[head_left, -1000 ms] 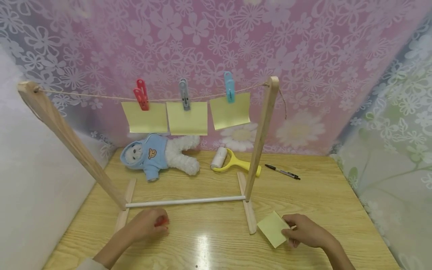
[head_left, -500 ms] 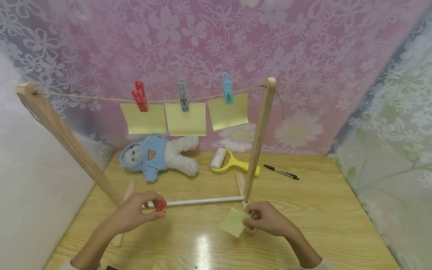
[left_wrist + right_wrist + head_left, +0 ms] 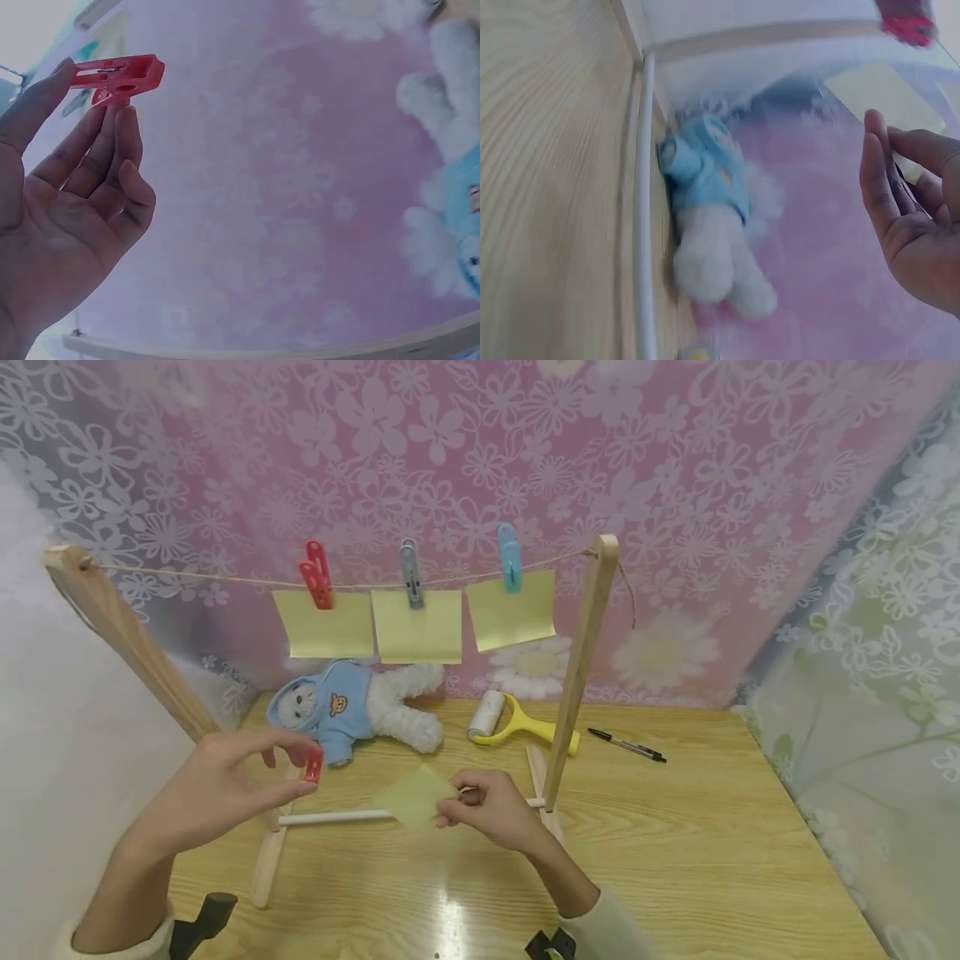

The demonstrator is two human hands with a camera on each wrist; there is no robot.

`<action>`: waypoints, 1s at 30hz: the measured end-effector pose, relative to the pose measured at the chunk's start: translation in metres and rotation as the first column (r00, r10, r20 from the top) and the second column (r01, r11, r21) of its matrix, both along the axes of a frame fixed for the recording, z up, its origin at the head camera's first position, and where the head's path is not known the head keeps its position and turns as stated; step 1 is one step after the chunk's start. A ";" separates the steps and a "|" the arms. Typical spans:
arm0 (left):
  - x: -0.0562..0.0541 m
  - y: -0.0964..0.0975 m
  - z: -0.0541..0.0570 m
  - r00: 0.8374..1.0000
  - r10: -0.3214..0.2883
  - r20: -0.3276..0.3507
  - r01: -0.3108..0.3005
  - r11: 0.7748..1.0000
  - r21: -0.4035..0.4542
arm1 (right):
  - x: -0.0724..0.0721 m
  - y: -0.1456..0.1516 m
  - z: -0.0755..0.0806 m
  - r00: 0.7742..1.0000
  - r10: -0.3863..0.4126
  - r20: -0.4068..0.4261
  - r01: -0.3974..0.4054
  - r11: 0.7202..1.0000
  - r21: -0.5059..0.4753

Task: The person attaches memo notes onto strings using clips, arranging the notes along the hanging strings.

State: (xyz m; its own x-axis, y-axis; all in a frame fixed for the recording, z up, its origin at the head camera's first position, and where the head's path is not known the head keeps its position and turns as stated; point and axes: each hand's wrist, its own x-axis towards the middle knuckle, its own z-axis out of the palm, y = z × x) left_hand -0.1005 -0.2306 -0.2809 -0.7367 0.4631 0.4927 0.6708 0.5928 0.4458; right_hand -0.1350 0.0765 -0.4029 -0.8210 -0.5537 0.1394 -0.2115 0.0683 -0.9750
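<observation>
My left hand (image 3: pixel 206 797) pinches a red clothespin (image 3: pixel 313 765) between thumb and fingertips; in the left wrist view the clothespin (image 3: pixel 120 75) lies sideways across the fingertips. To its right, my right hand (image 3: pixel 491 810) grips the corner of a yellow sticky note (image 3: pixel 416 795), held above the white rod and blurred. Behind both hands a twine line (image 3: pixel 247 580) carries three hanging notes. A red clothespin (image 3: pixel 317 578) clips the left note (image 3: pixel 330 627), a grey clothespin (image 3: pixel 411 575) the middle note (image 3: pixel 417 631), a blue clothespin (image 3: pixel 509 560) the right note (image 3: pixel 513 614).
The twine runs between two wooden posts (image 3: pixel 585 668) joined low by a white rod (image 3: pixel 337 817). On the table (image 3: pixel 675 860) behind the rod lie a plush toy (image 3: pixel 352 702) in a blue hoodie and a yellow lint roller (image 3: pixel 525 723). A pen (image 3: pixel 627 745) lies right of the frame.
My left hand has risen and moved left with the red clothespin. My right hand has carried the sticky note leftward and up, from right of the frame to over the white rod.
</observation>
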 end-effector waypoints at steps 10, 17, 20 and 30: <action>-0.019 -0.020 0.058 0.976 -0.101 -0.193 0.165 0.921 0.354 | -0.024 -0.091 0.029 1.000 0.003 0.014 -0.001 0.991 -0.134; -0.033 -0.018 0.084 0.966 -0.097 -0.239 0.226 0.765 0.604 | -0.040 -0.136 0.047 0.999 -0.054 0.008 0.055 0.982 -0.182; -0.039 -0.014 0.092 0.963 -0.087 -0.257 0.240 0.711 0.661 | -0.045 -0.152 0.056 0.998 -0.067 0.012 0.068 0.970 -0.233; -0.056 -0.005 0.114 0.964 -0.066 -0.257 0.255 0.505 0.825 | -0.043 -0.188 0.096 0.987 -0.158 0.031 0.158 0.922 -0.353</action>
State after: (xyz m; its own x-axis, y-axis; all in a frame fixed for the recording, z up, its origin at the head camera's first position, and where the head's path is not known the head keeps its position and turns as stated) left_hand -0.1566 -0.2353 -0.1671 -0.5551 -0.1415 0.8197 0.8313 -0.1287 0.5408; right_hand -0.1782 -0.1117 -0.3066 -0.8942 -0.3319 0.3003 -0.2245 -0.2480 -0.9424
